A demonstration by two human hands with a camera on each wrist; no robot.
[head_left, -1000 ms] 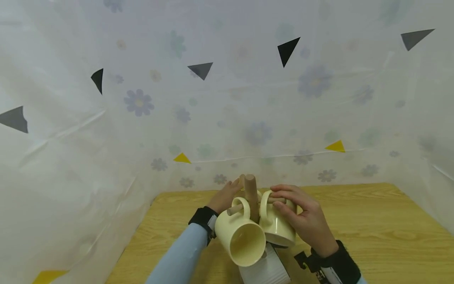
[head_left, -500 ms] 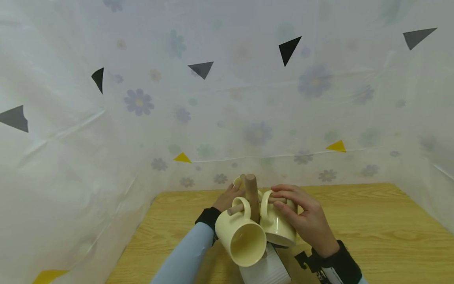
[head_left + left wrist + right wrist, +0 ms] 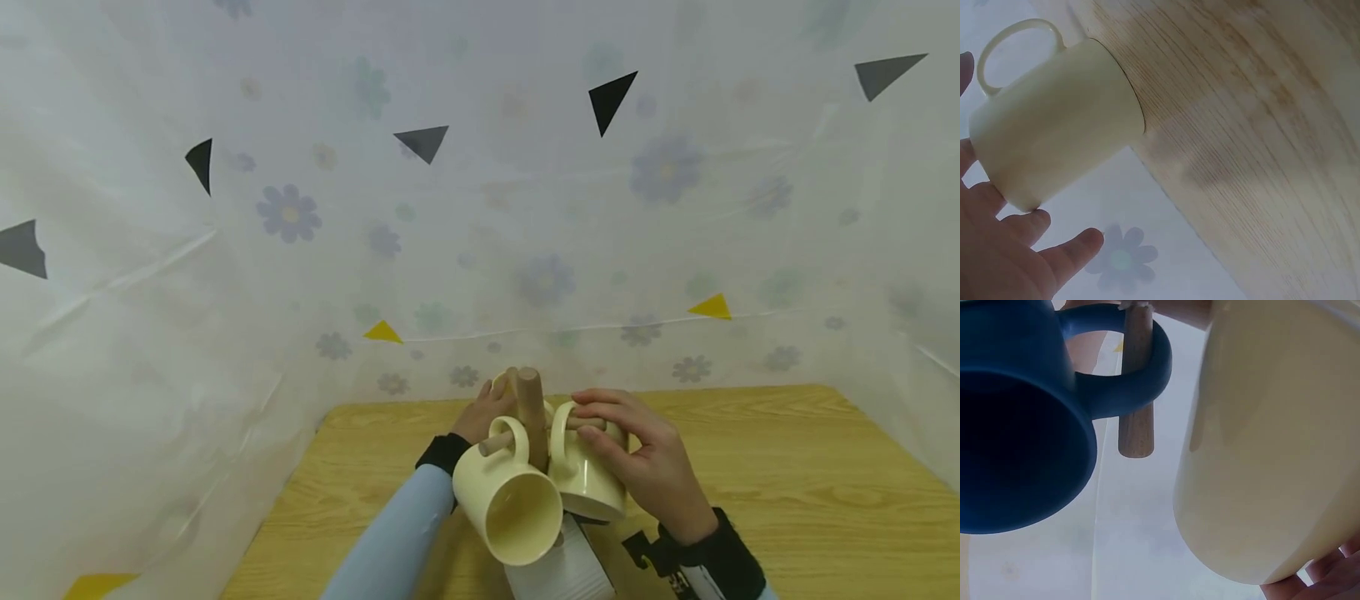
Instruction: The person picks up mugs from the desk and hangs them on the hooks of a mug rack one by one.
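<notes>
**Both hands on cream mugs at a wooden mug tree**

Head view: wooden mug tree stands at 6 o'clock on the wood-grain table, white base at the bottom edge. Three cream mugs visible on or around it.

Right hand, at 3 o'clock of the post, wraps the right cream mug, fingers curled over its top and handle, which loops a peg. Right wrist view: same mug fills the frame at 3 o'clock, fingertips under its base; a dark blue mug hangs by its handle on a peg at 9 o'clock.

Left hand, at 10 o'clock of the post, reaches the far cream mug, mostly hidden. Left wrist view: fingers fairly straight, cupped against that mug; actual grip, cannot tell.

Front cream mug hangs on a peg at 7 o'clock, mouth toward camera, untouched.

Flower-print plastic sheet behind.
</notes>
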